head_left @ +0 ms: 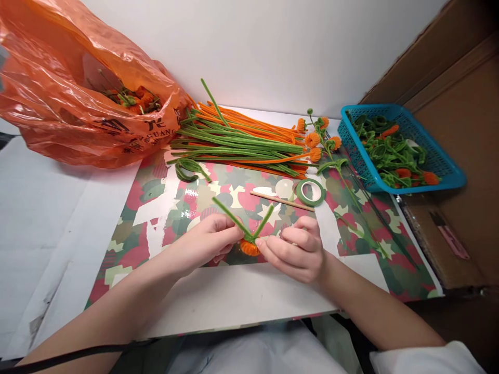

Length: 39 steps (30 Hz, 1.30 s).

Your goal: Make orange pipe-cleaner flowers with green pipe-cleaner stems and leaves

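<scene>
Between my hands is an orange pipe-cleaner flower point(249, 247), its head facing down toward me. Two green pipe-cleaner ends point(263, 220) rise from it in a V. My left hand point(214, 236) is closed, its thumb and fingers pinching the flower's green base from the left. From the right, my right hand point(294, 249) touches the same base with thumb and fingertips, the other fingers curled in. Just beyond lie a thin wooden stick point(281, 200) and a roll of green floral tape point(322, 193). Curled green pipe-cleaner leaves point(191, 167) rest farther left.
A pile of green and orange pipe cleaners point(241, 137) spans the back. An orange plastic bag point(93, 124) with flowers stands left. Finished flower sprigs point(313, 140) lie right of the pile, beside a blue basket point(454, 179) of green and orange pieces. A pink-handled cutter point(452, 240) lies on cardboard.
</scene>
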Each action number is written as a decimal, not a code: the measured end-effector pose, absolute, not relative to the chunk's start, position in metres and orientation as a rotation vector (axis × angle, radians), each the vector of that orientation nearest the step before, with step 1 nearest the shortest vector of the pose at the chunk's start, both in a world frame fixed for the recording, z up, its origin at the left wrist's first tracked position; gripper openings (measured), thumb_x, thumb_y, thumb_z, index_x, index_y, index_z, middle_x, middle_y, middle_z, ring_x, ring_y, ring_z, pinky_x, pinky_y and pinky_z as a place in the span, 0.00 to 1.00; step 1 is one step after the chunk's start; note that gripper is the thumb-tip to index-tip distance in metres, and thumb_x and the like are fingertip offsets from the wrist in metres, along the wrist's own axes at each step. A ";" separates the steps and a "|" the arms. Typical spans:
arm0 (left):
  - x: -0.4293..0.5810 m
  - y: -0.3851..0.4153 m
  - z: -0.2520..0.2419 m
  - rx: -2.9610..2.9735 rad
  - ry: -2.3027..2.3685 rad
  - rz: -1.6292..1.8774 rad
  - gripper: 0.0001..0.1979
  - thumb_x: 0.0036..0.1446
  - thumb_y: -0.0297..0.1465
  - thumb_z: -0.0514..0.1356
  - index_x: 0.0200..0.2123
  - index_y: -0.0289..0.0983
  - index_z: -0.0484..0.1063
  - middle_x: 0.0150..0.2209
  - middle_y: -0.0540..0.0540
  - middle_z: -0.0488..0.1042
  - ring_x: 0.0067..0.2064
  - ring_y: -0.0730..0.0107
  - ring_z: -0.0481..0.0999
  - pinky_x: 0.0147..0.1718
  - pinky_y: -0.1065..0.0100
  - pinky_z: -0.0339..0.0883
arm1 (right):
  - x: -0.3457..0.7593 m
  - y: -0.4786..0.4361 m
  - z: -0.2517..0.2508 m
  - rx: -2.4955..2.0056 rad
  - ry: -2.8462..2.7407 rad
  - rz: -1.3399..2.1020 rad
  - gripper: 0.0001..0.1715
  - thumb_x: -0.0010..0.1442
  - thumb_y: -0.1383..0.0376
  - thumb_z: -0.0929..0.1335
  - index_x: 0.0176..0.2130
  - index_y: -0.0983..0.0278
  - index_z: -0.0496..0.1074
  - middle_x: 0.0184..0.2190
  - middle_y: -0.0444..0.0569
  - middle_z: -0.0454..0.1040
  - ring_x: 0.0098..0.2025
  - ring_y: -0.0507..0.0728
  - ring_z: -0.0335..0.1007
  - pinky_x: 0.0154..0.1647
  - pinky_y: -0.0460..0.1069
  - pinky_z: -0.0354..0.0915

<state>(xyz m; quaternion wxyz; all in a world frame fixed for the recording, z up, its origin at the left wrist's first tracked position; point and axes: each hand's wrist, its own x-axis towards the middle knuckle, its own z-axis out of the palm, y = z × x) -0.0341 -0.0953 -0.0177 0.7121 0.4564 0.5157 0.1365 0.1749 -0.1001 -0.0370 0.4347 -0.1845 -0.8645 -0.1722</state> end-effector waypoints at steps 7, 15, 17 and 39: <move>-0.037 -0.093 -0.021 1.062 1.046 0.246 0.17 0.53 0.36 0.55 0.18 0.39 0.52 0.17 0.57 0.49 0.19 0.78 0.48 0.19 0.71 0.45 | 0.175 -0.101 -0.037 -0.431 -2.187 -0.400 0.17 0.55 0.76 0.73 0.20 0.59 0.73 0.27 0.36 0.76 0.31 0.50 0.61 0.31 0.51 0.54; -0.036 -0.093 -0.019 1.196 1.121 0.201 0.16 0.51 0.36 0.56 0.17 0.39 0.55 0.16 0.56 0.53 0.18 0.78 0.53 0.19 0.71 0.45 | 0.170 -0.100 -0.036 -0.435 -2.207 -0.394 0.18 0.59 0.77 0.68 0.23 0.59 0.74 0.26 0.36 0.77 0.31 0.49 0.61 0.31 0.51 0.55; -0.035 -0.092 -0.018 1.213 1.137 0.174 0.16 0.51 0.36 0.56 0.16 0.39 0.54 0.16 0.55 0.53 0.18 0.78 0.53 0.18 0.72 0.44 | 0.170 -0.100 -0.035 -0.428 -2.217 -0.391 0.18 0.59 0.77 0.68 0.23 0.60 0.73 0.26 0.36 0.77 0.31 0.49 0.62 0.31 0.51 0.55; -0.038 -0.090 -0.015 1.135 1.029 0.151 0.18 0.53 0.34 0.56 0.17 0.38 0.51 0.16 0.57 0.50 0.18 0.80 0.47 0.17 0.72 0.40 | 0.171 -0.098 -0.041 -0.393 -2.181 -0.376 0.14 0.59 0.76 0.69 0.25 0.62 0.75 0.27 0.39 0.74 0.31 0.50 0.59 0.32 0.51 0.54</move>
